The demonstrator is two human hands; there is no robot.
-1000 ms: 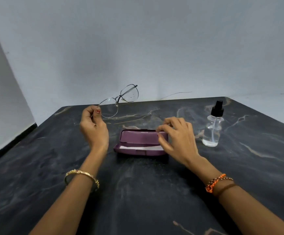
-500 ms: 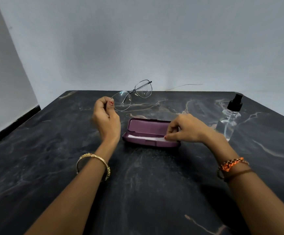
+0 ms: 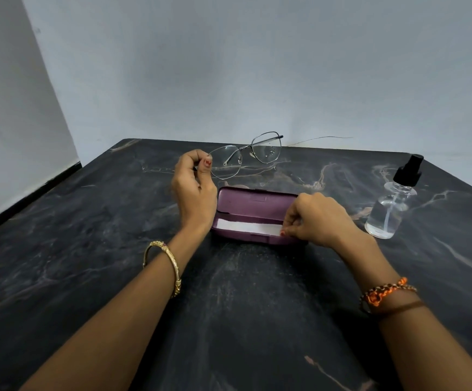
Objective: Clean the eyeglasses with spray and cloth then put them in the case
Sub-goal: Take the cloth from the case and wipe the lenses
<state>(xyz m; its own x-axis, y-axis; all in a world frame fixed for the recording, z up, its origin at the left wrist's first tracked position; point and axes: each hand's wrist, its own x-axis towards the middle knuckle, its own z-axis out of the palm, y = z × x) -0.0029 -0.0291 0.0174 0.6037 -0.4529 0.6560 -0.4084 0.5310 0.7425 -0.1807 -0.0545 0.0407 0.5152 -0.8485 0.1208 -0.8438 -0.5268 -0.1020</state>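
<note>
Your right hand (image 3: 318,218) covers the right end of the open purple hard-shell case (image 3: 253,210) and the folded white cloth (image 3: 247,226) inside. Both forearms are cut off by the lower edge.

Plain room: marble table (image 3: 116,249), bare wall (image 3: 229,66)

one pair of eyeglasses (image 3: 246,156), one open purple case (image 3: 253,213), one white cloth (image 3: 246,227), one spray bottle (image 3: 390,210), two hands

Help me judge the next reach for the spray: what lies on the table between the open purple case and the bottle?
In the head view, only the right hand at the case end; beyond it bare table up to the bottle.
</note>
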